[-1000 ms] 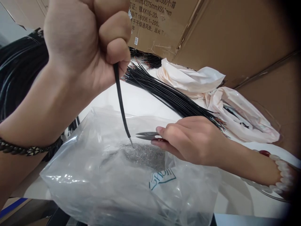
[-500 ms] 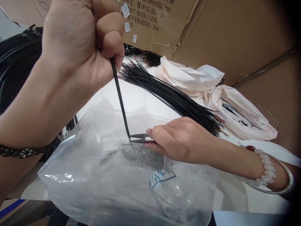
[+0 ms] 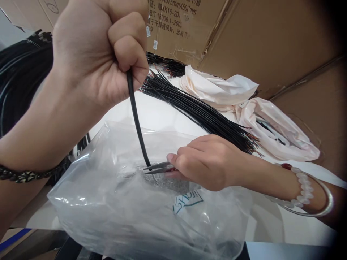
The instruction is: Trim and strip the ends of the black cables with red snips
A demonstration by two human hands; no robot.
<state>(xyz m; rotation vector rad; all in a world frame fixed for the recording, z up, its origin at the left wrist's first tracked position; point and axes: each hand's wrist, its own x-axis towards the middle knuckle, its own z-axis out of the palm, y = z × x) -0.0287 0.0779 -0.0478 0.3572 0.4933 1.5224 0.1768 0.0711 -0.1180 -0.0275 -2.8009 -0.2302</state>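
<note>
Far left, a heap of black cable [image 3: 18,79] lies piled at the bench edge, within reach. My left hand [image 3: 100,54] is up high, fisted tight around one black wire [image 3: 135,119], so the wire hangs straight down and its stripped tip drops into the mouth of the clear bag [image 3: 114,213]. I hold it high like this to keep the end steady and pointing down over the bag.

Down at the tip, my snips [image 3: 157,168] have their blades lying across the wire end, nearly together, right where the black sleeve stops. My right hand [image 3: 208,162] is clamped on the snips, fingers curled round the handle, resting low on the bag so the cut stays over the opening. Inside the bag sits a grey pile of clippings [image 3: 173,182], directly under the blades, so whatever falls lands there.

Behind, a fan of black wires [image 3: 200,112] lies across the white bench [image 3: 162,115], ends splayed. Further right are crumpled pale bags [image 3: 244,97], with cardboard boxes [image 3: 271,39] walling the back.
</note>
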